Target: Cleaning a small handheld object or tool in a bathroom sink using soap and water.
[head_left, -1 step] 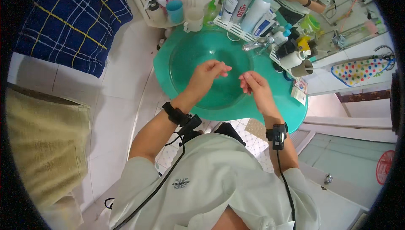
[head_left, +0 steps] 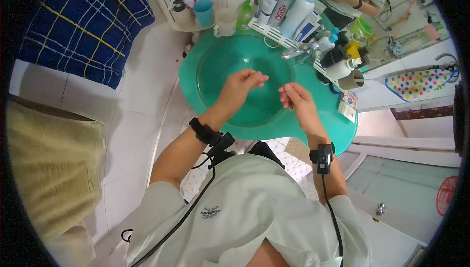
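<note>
Both hands hover over the green glass sink basin (head_left: 235, 115), apart from each other. My left hand (head_left: 240, 90) is loosely closed, its thumb resting along the curled fingers, and nothing shows in it. Closed in much the same way, my right hand (head_left: 297, 101) has its thumb against the forefinger and no visible thing in its grip. The chrome faucet (head_left: 299, 50) stands at the basin's far right side, beyond my right hand. Black straps with small devices and cables circle both my wrists.
Beyond the basin, a white rack (head_left: 274, 36) carries several tubes and bottles. A white mug (head_left: 225, 22) and a blue cup (head_left: 203, 13) stand at the far left. A white pump bottle (head_left: 341, 68) is right of the faucet. Towels hang at the left.
</note>
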Demonstrator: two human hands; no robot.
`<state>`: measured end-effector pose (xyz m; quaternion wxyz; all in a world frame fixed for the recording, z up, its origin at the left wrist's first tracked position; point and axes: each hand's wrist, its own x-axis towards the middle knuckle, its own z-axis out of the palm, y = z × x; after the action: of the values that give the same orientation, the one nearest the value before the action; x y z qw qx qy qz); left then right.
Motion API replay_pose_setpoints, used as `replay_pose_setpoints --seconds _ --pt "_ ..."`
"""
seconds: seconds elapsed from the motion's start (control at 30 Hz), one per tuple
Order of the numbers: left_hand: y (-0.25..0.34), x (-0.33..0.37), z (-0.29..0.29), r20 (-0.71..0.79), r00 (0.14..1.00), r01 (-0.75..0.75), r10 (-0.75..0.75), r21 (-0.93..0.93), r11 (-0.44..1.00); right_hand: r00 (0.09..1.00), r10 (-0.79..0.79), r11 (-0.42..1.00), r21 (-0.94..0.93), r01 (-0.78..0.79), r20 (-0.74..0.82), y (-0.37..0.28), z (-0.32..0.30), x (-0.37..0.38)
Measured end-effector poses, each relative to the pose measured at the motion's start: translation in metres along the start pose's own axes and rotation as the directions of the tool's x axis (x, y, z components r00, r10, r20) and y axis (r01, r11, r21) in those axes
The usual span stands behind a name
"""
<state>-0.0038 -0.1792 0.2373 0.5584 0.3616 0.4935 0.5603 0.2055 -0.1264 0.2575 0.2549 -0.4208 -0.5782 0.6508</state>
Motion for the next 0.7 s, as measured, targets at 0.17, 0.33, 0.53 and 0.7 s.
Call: replay_pose_setpoints --seconds 0.17,0.33,0.53,0.7 --pt "0.006 0.005 0.012 -0.006 1.0 0.017 -0.017 -0.048 0.999 0.998 -0.043 0.999 0.007 0.043 0.039 0.002 -0.022 0.008" --pt "0.012 0.002 0.013 -0.012 0.998 -0.063 0.064 0.043 0.997 0.996 -0.045 0.999 -0.026 0.047 0.08 -0.01 -0.03 0.01" --pt "-0.023 0.007 -0.004 -0.077 0.997 0.005 0.029 0.407 0.913 0.984 0.003 0.999 -0.042 0.005 0.179 0.004 -0.046 0.025" --pt "-0.054 0.025 -0.037 -0.123 0.991 0.035 0.057 0.639 0.768 0.978 0.007 0.993 -0.113 0.017 0.208 0.01 -0.035 0.034"
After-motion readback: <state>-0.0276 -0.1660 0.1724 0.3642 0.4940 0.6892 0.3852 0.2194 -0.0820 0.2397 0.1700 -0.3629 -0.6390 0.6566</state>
